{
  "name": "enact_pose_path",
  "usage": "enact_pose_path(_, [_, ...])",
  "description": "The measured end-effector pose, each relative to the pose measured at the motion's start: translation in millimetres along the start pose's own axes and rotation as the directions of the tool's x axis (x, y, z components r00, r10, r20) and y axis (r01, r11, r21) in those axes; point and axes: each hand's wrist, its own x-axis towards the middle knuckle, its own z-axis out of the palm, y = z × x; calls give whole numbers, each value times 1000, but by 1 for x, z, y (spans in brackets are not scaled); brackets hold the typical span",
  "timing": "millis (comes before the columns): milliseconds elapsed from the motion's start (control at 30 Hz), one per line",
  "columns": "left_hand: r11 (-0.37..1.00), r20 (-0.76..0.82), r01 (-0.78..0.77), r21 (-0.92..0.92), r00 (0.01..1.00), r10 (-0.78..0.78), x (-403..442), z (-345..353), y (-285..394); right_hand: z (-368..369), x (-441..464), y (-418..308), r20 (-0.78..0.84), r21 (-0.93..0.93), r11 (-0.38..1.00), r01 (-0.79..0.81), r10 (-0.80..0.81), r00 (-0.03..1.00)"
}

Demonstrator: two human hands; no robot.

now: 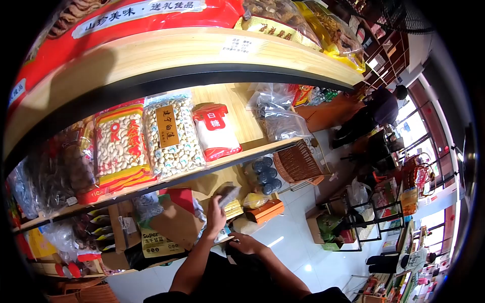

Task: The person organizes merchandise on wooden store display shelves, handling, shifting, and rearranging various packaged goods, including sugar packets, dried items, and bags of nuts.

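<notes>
My left hand [216, 216] is raised over the lower shelf, its fingers closed on a small plastic packet [228, 194] with dark, blurred contents. Below and to the right, my right hand [246, 244] sits by the shelf's front edge with curled fingers. Whatever it grips, if anything, is hidden against the dark clothing. Close to the packet lie a yellow package [233, 209] and an orange box [267, 211]. A brown cardboard piece [174, 222] and a green "Super" bag [159, 243] are left of my left hand.
Above, the middle shelf holds a bag of cashews [121, 144], a bag of white lotus seeds [174, 136] and a white sugar bag [218, 131]. A wicker basket [298, 161] stands beyond dark-capped bottles [265, 174]. Another person [374, 111] is at the far right.
</notes>
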Motion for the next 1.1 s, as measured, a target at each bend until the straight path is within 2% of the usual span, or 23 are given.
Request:
enact_pose_path(33, [962,80,-191,193,981,179,-1,13,-14,3,0,3,-41,-12,999,31,-32,999])
enact_pose_path(133, [965,322,-79,251,947,-7,-17,34,-27,-5,-2,1,-6,-66,998,-2,2,1000])
enact_pose_path(233, [995,229,71,72,970,-86,-28,46,-43,-12,-4,2,-44,-56,998,-6,4,999])
enact_pose_path(267, [998,152,22,63,988,-32,-34,46,-49,-13,-2,6,-36,-62,998,-7,4,999])
enact_pose_path(367, [997,144,80,23,986,-83,-50,24,-65,-11,5,13,-42,-75,997,-22,19,999])
enact_pose_path(400, [963,188,268,-5,946,-262,-56,13,-64,-12,7,13,-25,-79,997,-17,15,1000])
enact_pose_path(433, [982,179,187,33,965,-189,-61,-2,-66,-11,8,12,-9,-83,996,-12,11,1000])
enact_pose_path(500, [918,230,327,-223,933,-276,-80,-37,-65,-10,14,10,0,-95,995,31,-31,1000])
enact_pose_path(533, [920,219,325,-218,935,-278,-85,-51,-71,-9,17,10,4,-105,992,66,-66,998])
enact_pose_path(600, [937,372,312,158,860,-349,-101,-81,-98,-7,26,9,-4,-115,985,129,-131,991])
enact_pose_path(633, [934,358,316,165,863,-355,-110,-100,-114,-5,29,8,-17,-122,976,180,-183,983])
enact_pose_path(667, [960,437,32,278,886,-156,-117,-120,-130,-5,32,4,-9,-123,973,195,-197,980])
enact_pose_path(700, [897,537,-258,358,843,28,-122,-133,-137,-9,33,-4,9,-115,973,202,-202,979])
enact_pose_path(733, [893,528,-253,372,849,20,-125,-144,-126,-9,35,-9,28,-106,972,209,-207,978])
enact_pose_path(767, [956,345,32,290,929,-136,-131,-159,-115,-5,42,-4,6,-123,965,231,-232,973])
enact_pose_path(800, [945,169,295,144,933,-317,-133,-171,-99,-8,41,-12,15,-126,963,239,-239,971])
enact_pose_path(833, [942,155,297,154,935,-320,-133,-178,-87,-12,40,-22,23,-128,961,247,-246,969])
enact_pose_path(900, [848,-4,517,-113,853,-521,-129,-184,-64,-20,40,-41,13,-136,959,250,-251,968])
enact_pose_path(967, [898,-21,422,-123,904,-427,-121,-180,-48,-43,24,-83,-61,-43,986,162,-165,984])
enact_pose_path(1000, [937,-21,323,-135,944,-329,-116,-175,-39,-45,30,-73,-170,173,929,327,-299,939])
enact_pose_path(1033, [937,-25,310,-159,948,-318,-107,-169,-24,-56,31,-79,-313,222,831,511,-436,844])
enact_pose_path(1067, [952,-3,273,-139,961,-276,-96,-164,-2,-73,21,-100,-433,240,769,593,-461,774])
enact_pose_path(1100, [965,18,234,-122,972,-234,-85,-160,21,-90,25,-102,-505,247,779,577,-404,762])
